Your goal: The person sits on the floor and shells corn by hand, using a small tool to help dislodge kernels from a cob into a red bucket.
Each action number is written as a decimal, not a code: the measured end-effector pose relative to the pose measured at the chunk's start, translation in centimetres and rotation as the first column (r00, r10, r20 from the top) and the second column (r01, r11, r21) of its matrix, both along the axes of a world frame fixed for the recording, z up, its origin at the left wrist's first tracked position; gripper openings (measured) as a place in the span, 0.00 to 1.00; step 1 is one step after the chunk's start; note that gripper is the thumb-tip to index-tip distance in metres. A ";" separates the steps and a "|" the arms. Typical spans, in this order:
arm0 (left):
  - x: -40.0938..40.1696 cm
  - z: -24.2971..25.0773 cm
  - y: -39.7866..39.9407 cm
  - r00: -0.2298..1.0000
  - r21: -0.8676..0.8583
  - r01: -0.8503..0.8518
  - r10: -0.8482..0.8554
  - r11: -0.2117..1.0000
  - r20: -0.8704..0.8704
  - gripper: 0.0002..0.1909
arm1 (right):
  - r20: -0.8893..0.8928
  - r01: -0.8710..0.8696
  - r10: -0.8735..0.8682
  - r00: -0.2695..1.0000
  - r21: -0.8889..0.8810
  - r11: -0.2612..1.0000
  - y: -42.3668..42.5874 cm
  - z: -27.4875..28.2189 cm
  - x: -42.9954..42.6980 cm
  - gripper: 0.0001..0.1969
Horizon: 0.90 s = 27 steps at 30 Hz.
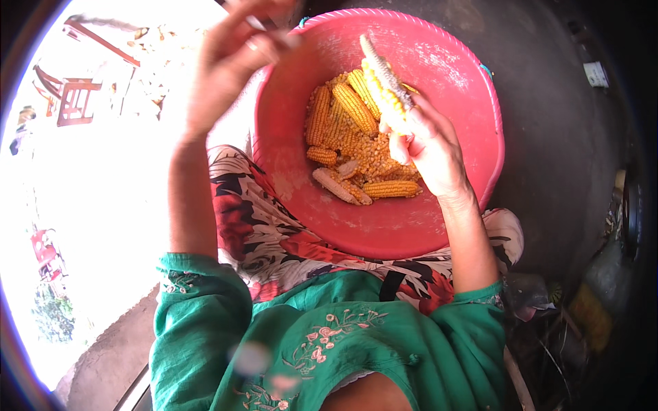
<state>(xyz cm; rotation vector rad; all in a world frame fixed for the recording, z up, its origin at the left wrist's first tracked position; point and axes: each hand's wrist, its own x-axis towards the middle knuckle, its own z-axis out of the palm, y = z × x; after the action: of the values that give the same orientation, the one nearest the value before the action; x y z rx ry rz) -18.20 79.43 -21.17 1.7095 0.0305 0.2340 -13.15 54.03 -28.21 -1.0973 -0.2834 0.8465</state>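
My right hand [432, 146] grips a partly shelled corn cob [383, 85] by its lower end, tilted over a red plastic tub [288, 200]. Yellow kernels remain on the cob's left side, while the upper tip and right edge are bare. My left hand [236, 67], blurred by motion, is raised beyond the tub's left rim, apart from the cob. A thin light-and-dark shape shows among its fingers; whether it is held is unclear. Inside the tub, whole yellow corn ears [354, 109] lie on loose kernels [372, 154], beside a half-stripped cob [339, 186].
The tub rests against my legs in patterned trousers [257, 226]. To the left, a wooden chair [77, 101] stands on glaring, overexposed ground. Dark floor lies to the right, with a bottle bearing a label [596, 74] and plastic bags [529, 293] near the edge.
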 end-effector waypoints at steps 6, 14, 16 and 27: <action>0.0 -4.5 -4.6 0.845 -0.283 0.323 -0.410 0.903 -0.343 0.32 | 0.096 -0.040 0.046 0.994 -0.063 0.997 0.2 0.3 -1.0 0.23; -0.2 -4.9 -5.7 0.849 -0.519 0.218 -0.423 0.826 -0.316 0.28 | 0.107 -0.001 0.015 0.994 -0.135 0.991 0.8 0.0 -1.2 0.22; -0.2 -5.0 -5.5 0.849 -0.579 0.204 -0.437 0.790 -0.296 0.30 | 0.140 0.013 0.011 0.990 -0.163 0.986 0.9 -0.1 -1.5 0.21; -0.6 -7.1 -7.4 0.905 -0.560 0.053 -0.276 0.827 -0.323 0.25 | 0.367 0.210 -0.102 0.925 -0.269 0.940 0.8 -1.3 -1.0 0.11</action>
<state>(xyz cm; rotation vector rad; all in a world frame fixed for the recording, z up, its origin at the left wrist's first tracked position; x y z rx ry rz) -18.75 72.01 -28.23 1.1528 0.2225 -0.2433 -14.17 54.85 -29.55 -1.5436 -0.3611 0.5564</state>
